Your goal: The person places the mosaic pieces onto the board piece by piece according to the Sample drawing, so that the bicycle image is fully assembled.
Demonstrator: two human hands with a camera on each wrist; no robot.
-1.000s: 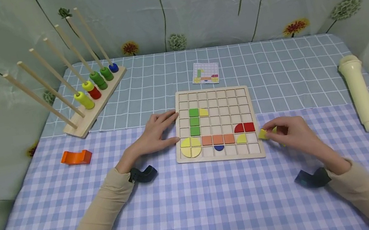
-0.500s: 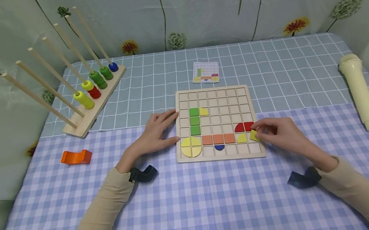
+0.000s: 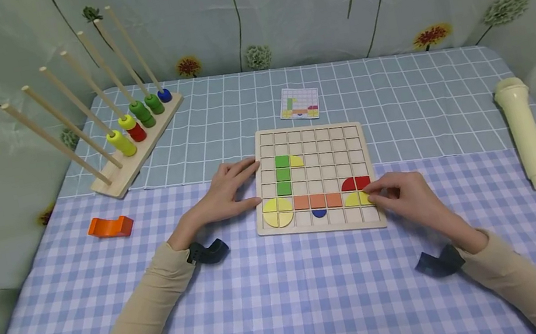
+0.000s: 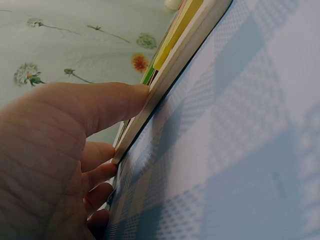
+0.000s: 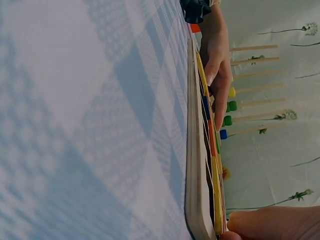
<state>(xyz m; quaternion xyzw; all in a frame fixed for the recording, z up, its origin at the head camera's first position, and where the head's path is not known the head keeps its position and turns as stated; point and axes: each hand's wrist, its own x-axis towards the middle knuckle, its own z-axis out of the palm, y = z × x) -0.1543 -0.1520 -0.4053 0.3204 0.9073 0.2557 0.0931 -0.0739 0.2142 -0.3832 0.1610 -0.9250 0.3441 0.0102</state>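
Observation:
A square wooden grid board lies on the table, with coloured tiles in several of its cells. My left hand rests at its left edge, fingers fairly straight and thumb spread; in the left wrist view the thumb touches the board's side. At the right edge my right hand pinches a yellow quarter-circle tile between thumb and fingertips. That tile sits in the cell beside another yellow quarter-circle, below two red tiles. Part of it is hidden by the fingers.
A small pattern card lies behind the board. At the back left stands a wooden peg rack with coloured beads. An orange block lies on the left, and a cream cylindrical object on the right.
My right hand has moved left from beside the board, bringing the yellow tile over the edge and down into a right-hand cell. The left hand has stayed in place.

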